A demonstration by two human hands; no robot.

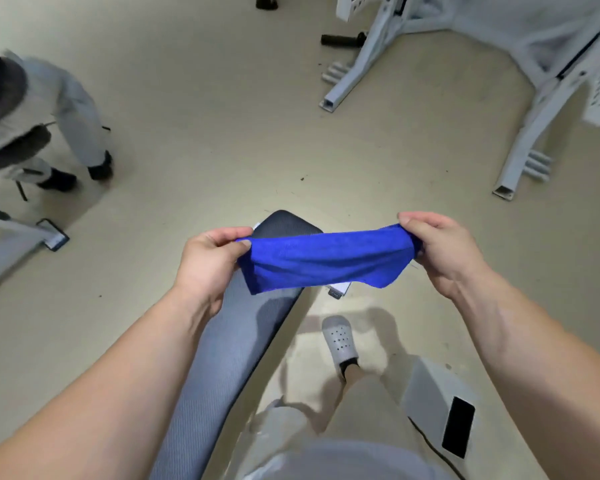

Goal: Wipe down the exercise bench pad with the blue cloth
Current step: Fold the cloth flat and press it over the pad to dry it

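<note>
Head view shows your left hand (210, 263) and right hand (440, 249) each pinching an end of the blue cloth (326, 259), stretched taut in the air above the grey bench pad (243, 341).

Bench pad (243, 341) top is bare along its whole visible length — nothing lying on it. Blue cloth (326, 259) is stretched between left hand (210, 263) and right hand (442, 249), held above the pad's far end and spanning past its right edge. Open floor (205, 133) beyond the pad and to its left. Right of the pad: the person's own leg and grey shoe (340, 342) close by — tight there. White machine frame (361, 64) well off at far right; another person (49, 116) at far left, apart from the pad.
</note>
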